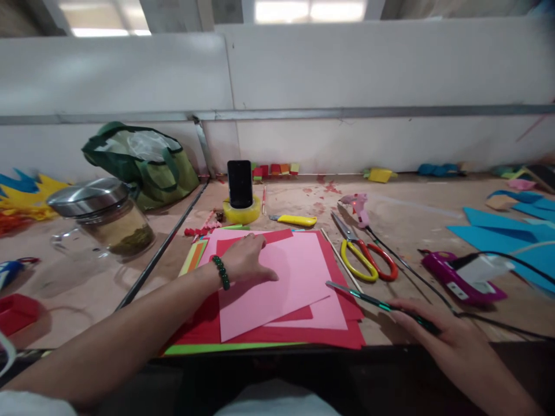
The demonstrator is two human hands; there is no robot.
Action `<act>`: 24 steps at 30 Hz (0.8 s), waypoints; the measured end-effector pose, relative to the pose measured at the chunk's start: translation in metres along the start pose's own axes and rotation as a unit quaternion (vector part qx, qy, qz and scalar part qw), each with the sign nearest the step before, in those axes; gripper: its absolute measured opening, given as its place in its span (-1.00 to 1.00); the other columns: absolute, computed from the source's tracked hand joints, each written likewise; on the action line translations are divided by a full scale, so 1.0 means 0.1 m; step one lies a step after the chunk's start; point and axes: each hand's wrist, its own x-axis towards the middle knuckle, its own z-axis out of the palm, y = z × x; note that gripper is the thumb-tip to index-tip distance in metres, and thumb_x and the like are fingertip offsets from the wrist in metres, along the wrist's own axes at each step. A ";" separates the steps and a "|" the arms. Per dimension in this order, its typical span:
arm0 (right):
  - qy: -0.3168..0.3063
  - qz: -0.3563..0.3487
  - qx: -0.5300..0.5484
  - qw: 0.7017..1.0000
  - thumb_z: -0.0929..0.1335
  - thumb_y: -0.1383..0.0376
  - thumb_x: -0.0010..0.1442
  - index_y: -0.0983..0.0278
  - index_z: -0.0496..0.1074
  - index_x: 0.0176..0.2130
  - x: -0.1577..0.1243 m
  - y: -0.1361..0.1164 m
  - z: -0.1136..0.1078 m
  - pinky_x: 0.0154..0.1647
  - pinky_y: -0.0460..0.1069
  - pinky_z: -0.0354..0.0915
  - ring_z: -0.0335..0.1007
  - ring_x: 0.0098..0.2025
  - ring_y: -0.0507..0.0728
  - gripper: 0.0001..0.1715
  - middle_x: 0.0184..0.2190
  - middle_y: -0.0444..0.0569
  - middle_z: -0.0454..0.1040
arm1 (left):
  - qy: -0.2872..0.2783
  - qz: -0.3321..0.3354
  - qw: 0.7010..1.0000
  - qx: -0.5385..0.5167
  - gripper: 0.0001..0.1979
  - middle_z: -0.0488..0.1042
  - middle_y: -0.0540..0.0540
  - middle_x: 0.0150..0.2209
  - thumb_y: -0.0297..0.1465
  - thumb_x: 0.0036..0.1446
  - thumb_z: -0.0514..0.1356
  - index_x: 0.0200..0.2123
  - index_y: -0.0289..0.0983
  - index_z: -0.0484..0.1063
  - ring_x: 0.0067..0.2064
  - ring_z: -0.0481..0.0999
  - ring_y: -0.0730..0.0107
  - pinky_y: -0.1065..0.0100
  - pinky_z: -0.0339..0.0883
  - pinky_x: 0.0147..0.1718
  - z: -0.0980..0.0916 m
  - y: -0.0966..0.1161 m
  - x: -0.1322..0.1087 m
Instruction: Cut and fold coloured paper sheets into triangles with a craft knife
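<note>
My left hand (247, 260), with a dark green bead bracelet (221, 273) at the wrist, rests on a pink paper sheet (299, 266). Its thumb stretches away from the other fingers, which bend over the sheet's far left part and partly hide each other. Beneath lie red paper (208, 329), more pink sheets, and a green sheet (229, 349) showing at the front edge. In my right hand (451, 335) is a slim green cutter knife (368, 299) with a dark handle. Its metal tip points left, over the pink sheet's right side.
Right of the paper are a thin stick (340, 259), large scissors (362, 251), a pink glue gun (358, 209) and a purple power strip (462, 280) with cords. Behind stand a yellow cutter (297, 220), a tape roll (241, 212) and a phone (240, 184). Leftward: a glass jar (117, 225) and green bag (169, 188).
</note>
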 end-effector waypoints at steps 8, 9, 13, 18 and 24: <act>0.034 0.018 -0.007 0.999 0.32 -0.06 0.05 0.13 0.58 -0.27 0.04 0.07 0.08 -0.20 0.12 0.47 0.56 -0.22 0.28 -0.57 -0.26 -0.05 0.62 | 0.008 0.007 0.999 -0.049 -0.21 0.37 -0.22 -0.10 0.08 -0.33 0.35 -0.10 -0.32 0.29 -0.12 0.40 0.09 0.24 0.31 -0.21 0.03 -0.06 0.04; 0.035 0.018 -0.005 0.999 0.32 -0.06 0.05 0.13 0.58 -0.26 0.05 0.07 0.09 -0.21 0.12 0.47 0.56 -0.23 0.28 -0.58 -0.26 -0.05 0.62 | 0.005 0.004 0.998 -0.056 -0.18 0.36 -0.23 -0.08 0.08 -0.33 0.35 -0.07 -0.32 0.28 -0.11 0.40 0.08 0.24 0.31 -0.21 0.03 -0.06 0.04; 0.045 0.023 0.008 0.999 0.33 -0.05 0.05 0.14 0.58 -0.26 0.08 0.08 0.14 -0.23 0.11 0.46 0.55 -0.24 0.27 -0.58 -0.26 -0.04 0.62 | -0.019 0.002 0.997 -0.076 -0.21 0.42 -0.19 -0.12 0.08 -0.32 0.34 -0.08 -0.28 0.29 -0.15 0.43 0.10 0.27 0.29 -0.28 0.05 -0.08 0.06; 0.061 0.043 0.022 0.997 0.34 -0.04 0.03 0.14 0.57 -0.25 0.11 0.08 0.17 -0.18 0.11 0.44 0.53 -0.16 0.28 -0.58 -0.23 -0.04 0.62 | -0.022 0.013 0.996 -0.091 -0.33 0.44 -0.15 -0.18 0.02 -0.31 0.37 -0.20 -0.28 0.33 -0.18 0.44 0.14 0.29 0.29 -0.31 0.04 -0.06 0.05; 0.065 0.055 0.027 0.996 0.33 -0.05 0.00 0.16 0.57 -0.26 0.14 0.06 0.20 -0.23 0.13 0.43 0.54 -0.20 0.29 -0.56 -0.25 -0.01 0.62 | -0.016 0.017 0.996 -0.082 -0.23 0.41 -0.22 -0.11 0.02 -0.31 0.36 -0.08 -0.32 0.30 -0.11 0.41 0.09 0.24 0.30 -0.20 0.00 -0.05 0.04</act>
